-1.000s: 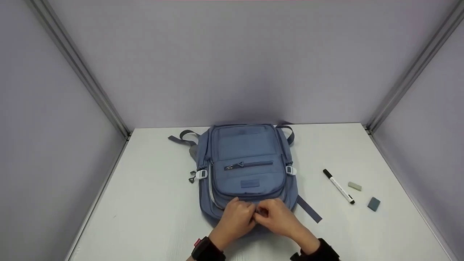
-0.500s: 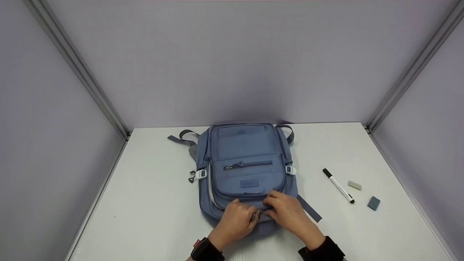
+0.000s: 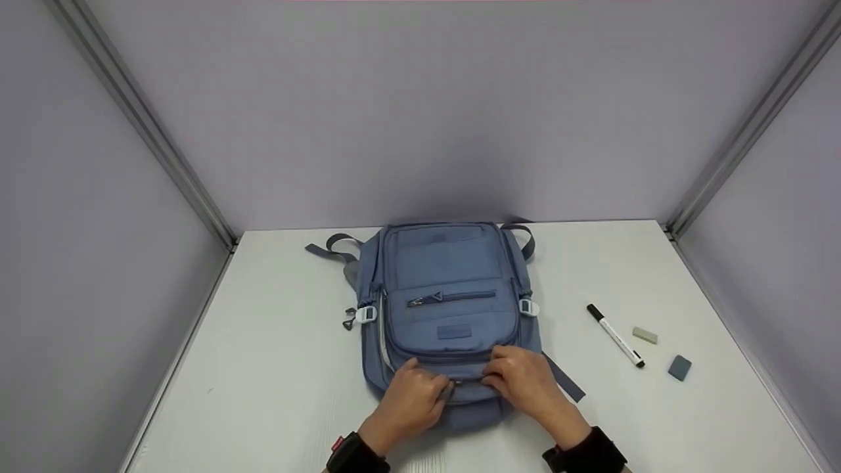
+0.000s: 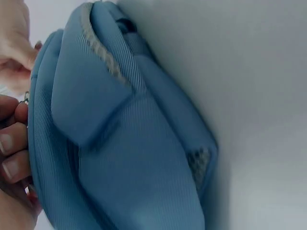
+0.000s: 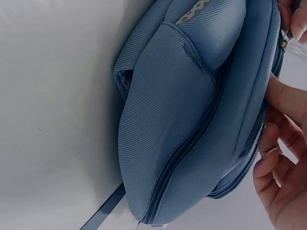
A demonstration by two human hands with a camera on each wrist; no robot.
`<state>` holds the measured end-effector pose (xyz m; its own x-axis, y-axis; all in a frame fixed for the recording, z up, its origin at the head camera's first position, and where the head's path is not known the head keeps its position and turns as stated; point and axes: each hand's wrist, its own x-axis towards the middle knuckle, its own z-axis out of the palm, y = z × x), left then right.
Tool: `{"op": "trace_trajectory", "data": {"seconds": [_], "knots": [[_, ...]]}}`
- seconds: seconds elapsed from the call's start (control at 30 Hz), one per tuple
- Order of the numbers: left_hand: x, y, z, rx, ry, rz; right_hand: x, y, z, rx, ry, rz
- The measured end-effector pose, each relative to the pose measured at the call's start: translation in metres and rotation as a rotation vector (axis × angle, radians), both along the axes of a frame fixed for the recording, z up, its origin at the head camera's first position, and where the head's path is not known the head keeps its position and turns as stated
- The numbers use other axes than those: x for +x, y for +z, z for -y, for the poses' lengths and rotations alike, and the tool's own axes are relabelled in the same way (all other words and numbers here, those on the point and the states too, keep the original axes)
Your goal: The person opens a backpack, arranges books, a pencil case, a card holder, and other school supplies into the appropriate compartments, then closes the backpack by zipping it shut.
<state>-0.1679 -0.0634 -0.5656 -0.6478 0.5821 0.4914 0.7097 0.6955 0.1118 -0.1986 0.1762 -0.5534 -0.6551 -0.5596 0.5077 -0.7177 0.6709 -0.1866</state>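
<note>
A blue backpack (image 3: pixel 449 263) lies front side up on the white table. Along its lower front, my left hand (image 3: pixel 409 397) pinches the pull of a zipper, whose small metal slider (image 5: pixel 284 44) shows beside the fingertips in the right wrist view. Slightly to the right, my right hand (image 3: pixel 525 386) grips the fabric edge by the same zipper between thumb and fingers. Curled fingers of the left hand (image 4: pixel 13 148) show at the left wrist view's edge, partly behind the bag. A stretch of the zipper line runs between the two hands.
Right of the backpack lie a white marker (image 3: pixel 616 336) with black ends, a pale green block (image 3: pixel 644 336) and a dark blue-grey block (image 3: pixel 679 368). Loose straps (image 3: pixel 565 376) stick out from the bag. Grey panels (image 3: pixel 433 112) wall the table at the back and sides.
Both hands were together at the zipper. My right hand shifted right and took the fabric edge; then my left hand slid left with the zipper pull, widening the space between them.
</note>
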Motion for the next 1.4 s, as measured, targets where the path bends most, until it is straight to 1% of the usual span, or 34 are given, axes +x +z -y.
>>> {"op": "trace_trajectory", "data": {"seconds": [0.1,0.27,0.47,0.57,0.63,0.7,0.83,0.93,1.03,1.13,1.33,1.4], "knots": [[0.0,0.003,0.014,0.011,0.011,-0.008,0.0,-0.001,-0.001,-0.009,0.0,0.0],[-0.001,0.006,0.041,0.051,0.049,-0.006,0.001,-0.002,-0.003,-0.039,0.001,-0.001],[-0.008,0.009,0.072,0.094,0.105,0.038,0.001,0.002,-0.003,-0.044,0.002,0.021],[-0.009,0.009,0.079,0.092,0.137,0.06,0.001,0.003,-0.003,-0.042,-0.003,0.027],[-0.009,0.01,0.081,0.083,0.152,0.097,0.0,0.003,-0.003,-0.038,-0.006,0.023],[-0.009,0.011,0.08,0.092,0.165,0.155,0.0,0.004,-0.003,-0.033,-0.005,0.018],[-0.006,0.014,0.077,0.181,0.192,0.28,0.0,0.005,-0.002,-0.009,0.011,0.001],[-0.002,0.015,0.072,0.252,0.207,0.34,0.0,0.006,-0.001,0.002,0.016,-0.01],[0.001,0.016,0.065,0.268,0.221,0.358,0.001,0.006,0.002,0.004,0.023,-0.009],[0.003,0.016,0.058,0.235,0.25,0.351,0.003,0.005,0.008,0.019,0.039,0.001],[0.004,0.016,0.049,0.176,0.347,0.364,0.006,0.002,0.023,0.051,0.057,0.014],[0.004,0.016,0.049,0.163,0.356,0.368,0.007,0.001,0.027,0.05,0.053,0.014]]}}
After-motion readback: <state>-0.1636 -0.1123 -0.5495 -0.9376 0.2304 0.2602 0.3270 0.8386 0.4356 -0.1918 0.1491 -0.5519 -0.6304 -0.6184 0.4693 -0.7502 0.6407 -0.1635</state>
